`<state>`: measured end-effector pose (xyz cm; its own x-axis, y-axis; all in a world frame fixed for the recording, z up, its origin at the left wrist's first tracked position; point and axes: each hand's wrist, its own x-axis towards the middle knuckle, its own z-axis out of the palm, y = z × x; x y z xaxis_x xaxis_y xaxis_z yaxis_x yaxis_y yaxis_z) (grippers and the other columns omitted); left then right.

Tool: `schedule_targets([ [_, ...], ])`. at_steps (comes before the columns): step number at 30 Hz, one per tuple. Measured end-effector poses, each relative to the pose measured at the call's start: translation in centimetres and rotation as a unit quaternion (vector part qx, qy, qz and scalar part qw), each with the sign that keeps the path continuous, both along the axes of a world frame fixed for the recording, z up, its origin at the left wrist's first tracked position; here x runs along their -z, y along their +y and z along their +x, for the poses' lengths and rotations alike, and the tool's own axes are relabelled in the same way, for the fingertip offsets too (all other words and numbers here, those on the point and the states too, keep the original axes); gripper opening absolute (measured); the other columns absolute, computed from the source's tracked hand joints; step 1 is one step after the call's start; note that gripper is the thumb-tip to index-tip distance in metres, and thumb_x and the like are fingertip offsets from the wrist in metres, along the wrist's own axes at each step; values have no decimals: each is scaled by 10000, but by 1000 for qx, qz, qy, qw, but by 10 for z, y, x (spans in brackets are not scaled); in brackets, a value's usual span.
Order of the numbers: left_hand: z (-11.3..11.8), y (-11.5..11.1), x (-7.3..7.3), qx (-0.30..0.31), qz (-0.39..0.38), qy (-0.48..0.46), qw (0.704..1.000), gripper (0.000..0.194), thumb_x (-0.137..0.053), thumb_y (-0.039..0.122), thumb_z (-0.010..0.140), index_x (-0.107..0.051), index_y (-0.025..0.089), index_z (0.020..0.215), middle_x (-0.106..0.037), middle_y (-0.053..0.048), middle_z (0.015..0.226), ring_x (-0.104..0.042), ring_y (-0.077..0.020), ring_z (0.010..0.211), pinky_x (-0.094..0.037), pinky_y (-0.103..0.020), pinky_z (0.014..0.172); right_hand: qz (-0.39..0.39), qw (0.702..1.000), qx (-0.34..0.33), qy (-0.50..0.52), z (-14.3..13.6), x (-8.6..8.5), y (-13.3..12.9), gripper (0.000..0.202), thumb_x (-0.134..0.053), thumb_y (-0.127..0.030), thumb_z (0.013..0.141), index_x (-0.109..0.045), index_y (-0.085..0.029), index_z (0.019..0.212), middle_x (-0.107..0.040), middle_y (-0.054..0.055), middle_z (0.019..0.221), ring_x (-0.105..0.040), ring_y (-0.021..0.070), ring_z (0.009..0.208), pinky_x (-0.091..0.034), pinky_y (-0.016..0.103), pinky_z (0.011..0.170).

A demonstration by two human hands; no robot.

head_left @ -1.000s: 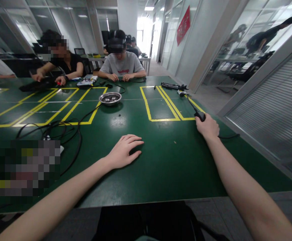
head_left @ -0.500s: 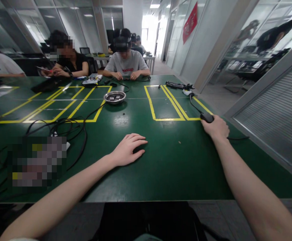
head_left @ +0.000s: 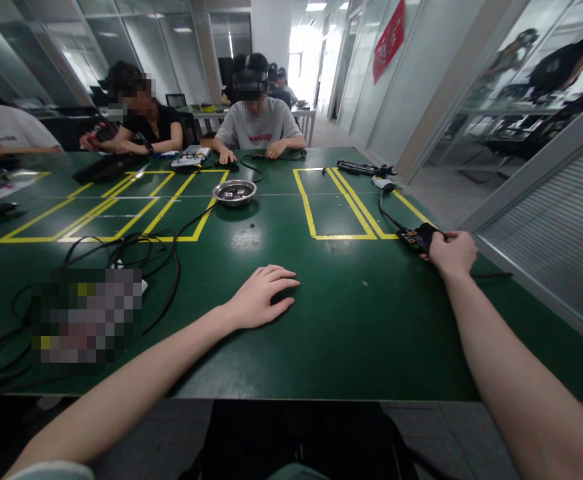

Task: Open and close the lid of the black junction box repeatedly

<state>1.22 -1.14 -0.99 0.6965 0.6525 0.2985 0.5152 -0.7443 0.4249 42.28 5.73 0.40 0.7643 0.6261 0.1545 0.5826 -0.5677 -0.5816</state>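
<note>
My left hand (head_left: pixel 266 297) rests palm down on the green tabletop (head_left: pixel 341 340), its fingers stretched out and nothing in them. Over by the right edge of the table, my right hand (head_left: pixel 454 253) grips a small black corded device (head_left: pixel 414 238). Its upper face shows gold-coloured and pale details too small to name. A black cable (head_left: pixel 389 212) runs from the device toward a round black piece at the back. Another stretch of cord comes out to the right behind my hand. The fingertips under the device are partly hidden.
Yellow tape (head_left: pixel 344 237) marks rectangles on the table. A metal bowl (head_left: pixel 235 193) holds several small metal parts. Coiled black cables (head_left: pixel 136 250) lie left, beside a pixelated object (head_left: pixel 89 317). A folded black tripod-like item (head_left: pixel 364 168) lies far right. Co-workers sit across the table.
My right hand has turned and shifted slightly right, so the device's detailed face now shows. My left hand stays put. The co-worker opposite has moved one hand onto a black object.
</note>
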Motion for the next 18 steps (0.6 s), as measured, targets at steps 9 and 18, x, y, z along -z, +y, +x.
schedule_targets([
  [9,-1,0,0,0,-3,1,1000,312,-646,260,970,-690,248,1279,-684,-102,1366,-583,-280,1305,-465,-520,1100,30,999,-29,-17,-6,-5,-4,456,-640,-296,915,-652,-58,1304,-642,229,1169,-613,309,1046,-438,389,985],
  [18,-2,1,1,4,1,1,1000,276,-645,258,973,-708,246,1241,-684,-97,1362,-587,-276,1299,-464,-514,1105,13,994,-62,-85,0,2,3,403,-793,-399,783,-780,-137,1090,-626,96,901,-623,290,907,-507,416,902],
])
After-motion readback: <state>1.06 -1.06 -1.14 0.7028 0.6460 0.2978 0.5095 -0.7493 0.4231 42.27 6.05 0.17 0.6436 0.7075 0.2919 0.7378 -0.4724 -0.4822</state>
